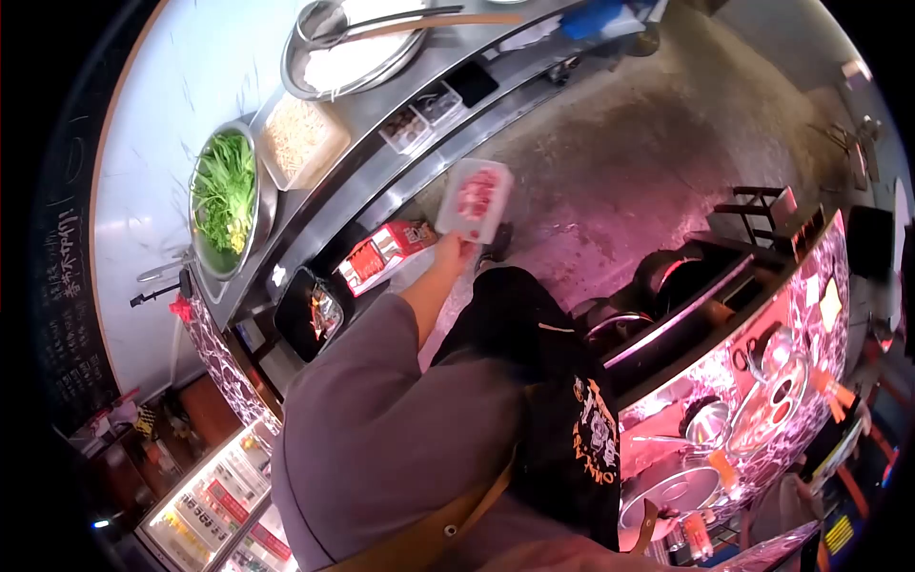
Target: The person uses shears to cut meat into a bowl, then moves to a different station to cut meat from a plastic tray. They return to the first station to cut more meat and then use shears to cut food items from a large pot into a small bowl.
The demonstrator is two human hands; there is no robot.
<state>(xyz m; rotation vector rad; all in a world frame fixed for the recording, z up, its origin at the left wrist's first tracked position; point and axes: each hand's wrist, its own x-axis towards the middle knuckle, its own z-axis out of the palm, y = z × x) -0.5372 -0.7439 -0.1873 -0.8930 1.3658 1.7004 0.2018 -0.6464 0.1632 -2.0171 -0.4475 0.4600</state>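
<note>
My left hand (456, 251) grips the near edge of a clear plastic container (460, 195) with red meat pieces (480, 194) inside, held out over the floor beside the steel counter. The container is slightly blurred. At the lower right, what appears to be my right hand (660, 530) is beside a large round metal pan (671, 492); its fingers are partly hidden, and whether it holds anything is unclear.
A bowl of green vegetables (227, 195), a tub of pale shreds (297, 135) and a large bowl of white food (355, 65) stand on the counter (357, 112). Beneath are a red-and-white box (376, 259) and a black bin (303, 310). Stools (753, 205) stand right.
</note>
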